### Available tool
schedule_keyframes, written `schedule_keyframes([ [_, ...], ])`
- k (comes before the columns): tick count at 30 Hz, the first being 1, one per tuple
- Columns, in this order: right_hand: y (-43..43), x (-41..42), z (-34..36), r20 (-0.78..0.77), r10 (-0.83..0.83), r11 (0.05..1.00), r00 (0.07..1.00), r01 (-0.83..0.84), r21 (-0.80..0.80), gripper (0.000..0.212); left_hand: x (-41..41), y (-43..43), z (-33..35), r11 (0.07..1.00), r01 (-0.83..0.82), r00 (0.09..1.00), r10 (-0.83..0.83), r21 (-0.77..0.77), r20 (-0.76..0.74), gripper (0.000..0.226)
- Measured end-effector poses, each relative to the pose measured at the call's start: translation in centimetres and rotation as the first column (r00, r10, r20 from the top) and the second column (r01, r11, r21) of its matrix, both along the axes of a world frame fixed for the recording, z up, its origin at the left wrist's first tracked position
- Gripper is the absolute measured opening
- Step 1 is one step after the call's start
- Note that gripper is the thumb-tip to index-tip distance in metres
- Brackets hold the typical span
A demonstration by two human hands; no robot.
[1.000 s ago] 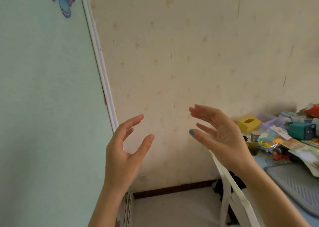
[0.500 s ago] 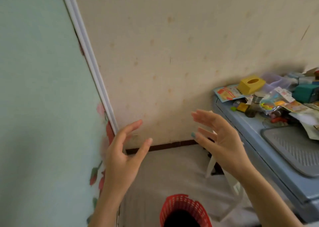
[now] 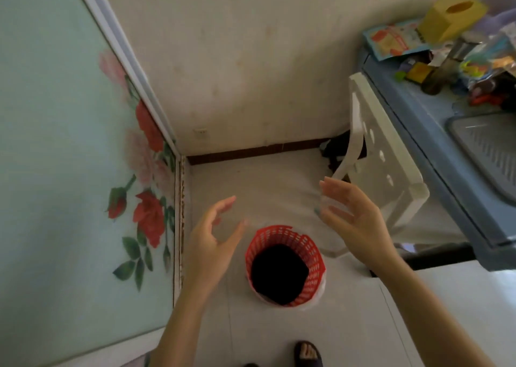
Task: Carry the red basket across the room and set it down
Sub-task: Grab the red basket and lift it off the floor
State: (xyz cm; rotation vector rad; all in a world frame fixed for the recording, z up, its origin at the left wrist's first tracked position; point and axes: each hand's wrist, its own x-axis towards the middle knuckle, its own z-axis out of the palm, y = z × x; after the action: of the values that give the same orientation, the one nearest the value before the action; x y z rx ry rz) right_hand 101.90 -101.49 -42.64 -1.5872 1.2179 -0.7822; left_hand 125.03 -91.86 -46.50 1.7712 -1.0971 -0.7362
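The view has tilted down since half a second ago: the red basket (image 3: 285, 266), then cut by the bottom edge, now stands whole on the floor (image 3: 349, 324) at lower centre. The left hand (image 3: 212, 238) and right hand (image 3: 354, 215) flank it, each grip wide and empty.

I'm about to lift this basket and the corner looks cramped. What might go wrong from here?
Both hands are open and apart from the red basket: the left hand and right hand flank its rim, so no grip exists yet. Its mesh wall looks thin; squeezing the rim may flex it and let it slip. The white chair stands close on the right, so the right arm might knock it when lifting. The sandaled foot is near; a dropped basket could land on it.
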Motion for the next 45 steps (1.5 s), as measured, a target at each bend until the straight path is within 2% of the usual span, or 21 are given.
schedule_keyframes([
  [7, -0.4, -0.6, -8.3, -0.041, -0.011, 0.988, 0.999, 0.017, 0.152, 0.048, -1.1, 0.0, -6.7, 0.991, -0.020, 0.995, 0.032, 0.132, -0.089, 0.047],
  [13, -0.3, -1.8, -14.0, -0.082, -0.016, 0.968, 0.996, 0.036, 0.248, 0.051, -1.8, -0.2, -11.1, 0.974, -0.011, 0.991, 0.041, 0.225, -0.131, 0.057],
  [16, -0.6, -2.3, -16.1, -0.095, -0.029, 0.957, 0.995, 0.055, 0.286, 0.049, -2.0, -0.5, -13.3, 0.966, -0.008, 0.988, 0.048, 0.260, -0.150, 0.048],
  [34, -1.4, -5.7, -30.4, -0.261, 0.066, 0.921, 0.963, 0.042, 0.387, 0.054, -3.2, -0.3, -28.0, 0.922, -0.004, 0.985, 0.071, 0.387, -0.159, 0.037],
  [45, -3.0, -7.7, -40.6, -0.342, 0.062, 0.922, 0.937, 0.078, 0.379, 0.055, -4.1, 0.2, -39.5, 0.864, -0.001, 0.982, 0.095, 0.504, -0.162, 0.045],
])
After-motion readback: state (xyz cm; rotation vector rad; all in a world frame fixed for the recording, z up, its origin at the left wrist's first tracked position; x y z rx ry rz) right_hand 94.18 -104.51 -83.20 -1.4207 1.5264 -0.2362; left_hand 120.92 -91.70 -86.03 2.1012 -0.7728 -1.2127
